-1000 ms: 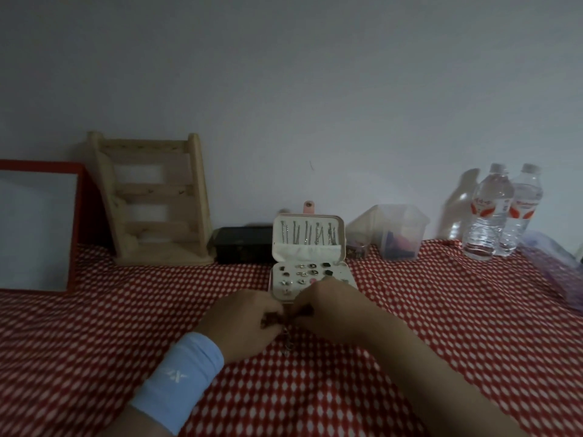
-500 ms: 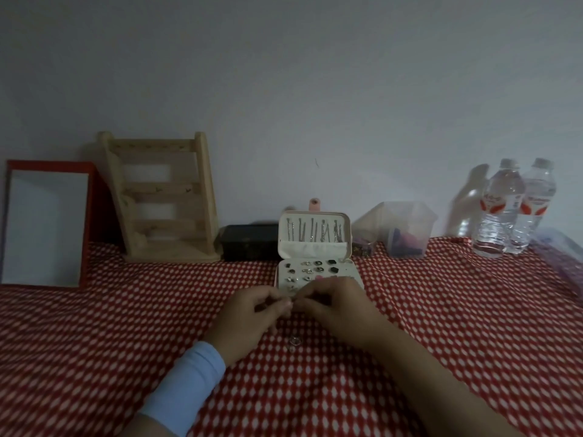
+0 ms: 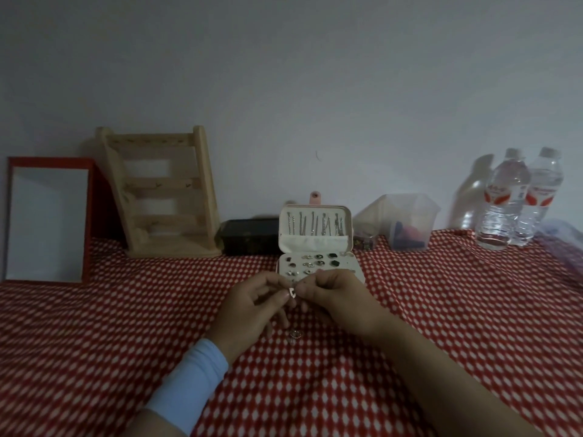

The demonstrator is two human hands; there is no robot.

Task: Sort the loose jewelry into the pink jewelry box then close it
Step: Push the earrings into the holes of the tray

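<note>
Your left hand [image 3: 249, 313] and right hand [image 3: 337, 298] meet fingertip to fingertip above the red checked cloth [image 3: 94, 342], both pinched narrowly on one small pale earring [image 3: 293, 292] held just in front of the open pink jewelry box [image 3: 318, 247]. The box lies directly beyond your fingers, slightly nearer the right hand, its upright lid hung with chains and its tray dotted with studs. A second ring-like piece [image 3: 296, 334] lies loose on the cloth below your hands; its details are too small to tell.
</note>
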